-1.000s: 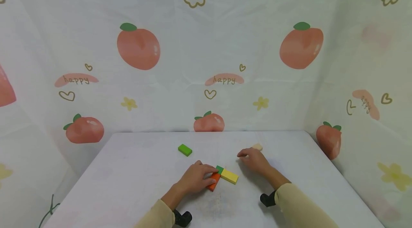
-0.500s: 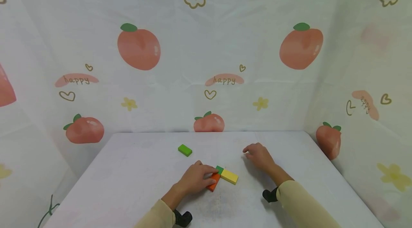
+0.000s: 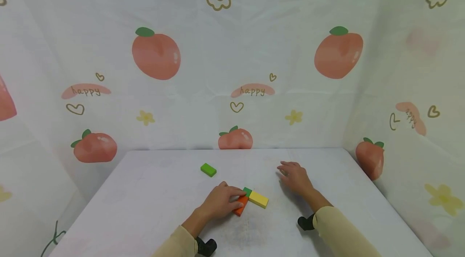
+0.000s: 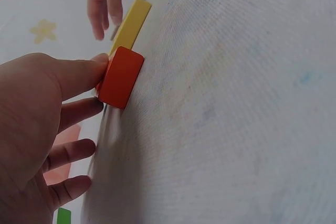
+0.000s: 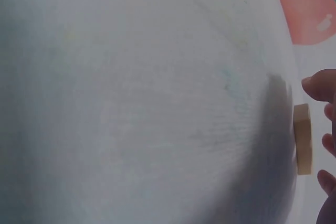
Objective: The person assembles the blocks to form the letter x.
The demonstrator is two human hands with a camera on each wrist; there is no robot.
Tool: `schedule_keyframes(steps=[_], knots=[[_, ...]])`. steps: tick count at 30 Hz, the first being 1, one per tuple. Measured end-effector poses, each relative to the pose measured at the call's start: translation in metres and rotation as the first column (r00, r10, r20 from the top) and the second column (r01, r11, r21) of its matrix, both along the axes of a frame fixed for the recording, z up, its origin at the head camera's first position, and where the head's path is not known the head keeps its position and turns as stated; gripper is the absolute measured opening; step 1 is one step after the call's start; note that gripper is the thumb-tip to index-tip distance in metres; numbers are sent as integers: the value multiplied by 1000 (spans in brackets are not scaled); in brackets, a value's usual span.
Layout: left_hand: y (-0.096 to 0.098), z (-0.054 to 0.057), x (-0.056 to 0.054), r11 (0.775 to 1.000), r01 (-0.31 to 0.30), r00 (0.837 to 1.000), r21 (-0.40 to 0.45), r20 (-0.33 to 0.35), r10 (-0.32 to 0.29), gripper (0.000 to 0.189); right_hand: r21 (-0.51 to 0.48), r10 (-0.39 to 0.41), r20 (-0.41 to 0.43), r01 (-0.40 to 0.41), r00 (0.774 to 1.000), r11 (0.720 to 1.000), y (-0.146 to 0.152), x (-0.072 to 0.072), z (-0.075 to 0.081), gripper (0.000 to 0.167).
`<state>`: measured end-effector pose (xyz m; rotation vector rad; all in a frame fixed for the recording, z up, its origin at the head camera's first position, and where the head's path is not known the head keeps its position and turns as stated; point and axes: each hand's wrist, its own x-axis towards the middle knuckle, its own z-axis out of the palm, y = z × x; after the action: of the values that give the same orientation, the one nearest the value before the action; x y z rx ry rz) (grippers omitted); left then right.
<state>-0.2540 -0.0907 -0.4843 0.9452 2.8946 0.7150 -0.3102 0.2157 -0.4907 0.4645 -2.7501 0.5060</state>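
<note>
While the printed cloth (image 3: pixel 203 55) hangs behind, everything I care about is on the white table (image 3: pixel 145 208), laid flat and easy to reach from above. Left hand (image 3: pixel 220 200) has thumb and forefinger on the red block (image 4: pixel 122 77), other fingers spread clear, probably so they don't knock the neighbours. Pinch or plain press: can't tell from here. Either way I read it as steadying. Red sits mid-table, slanted, its far end at the dark green one. Right hand (image 3: pixel 296 178) hovers off to the right, fingers loosely bent and spread, holding nothing that I can see; they frame the tan block (image 5: pixel 303 140), apparently with a gap, contact unconfirmed. Head view doesn't help me there, the hand hides it. Yellow block (image 3: pixel 258 199) angles right from the red/green join, so nudging red would likely shift it too; my guess at why the left hand is parked there. Light green block (image 3: pixel 208 170) lies alone farther back, untouched. Smallest visible bit: dark green block (image 3: pixel 248 191), partly covered by the forefinger, tucked between red and yellow.
</note>
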Motion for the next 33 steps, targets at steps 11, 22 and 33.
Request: schedule_keyframes(steps=[11, 22, 33], knots=[[1, -2, 1, 1000, -12, 1000, 8, 11, 12, 33, 58, -50, 199, 39, 979, 998, 2, 3, -4, 55], [1, 0, 0, 1000, -11, 1000, 2, 12, 11, 33, 134, -66, 238, 34, 969, 990, 7, 1, 1, 53], [0, 2, 1, 1000, -18, 1000, -2, 20, 18, 33, 203, -83, 222, 37, 971, 978, 8, -4, 4, 51]])
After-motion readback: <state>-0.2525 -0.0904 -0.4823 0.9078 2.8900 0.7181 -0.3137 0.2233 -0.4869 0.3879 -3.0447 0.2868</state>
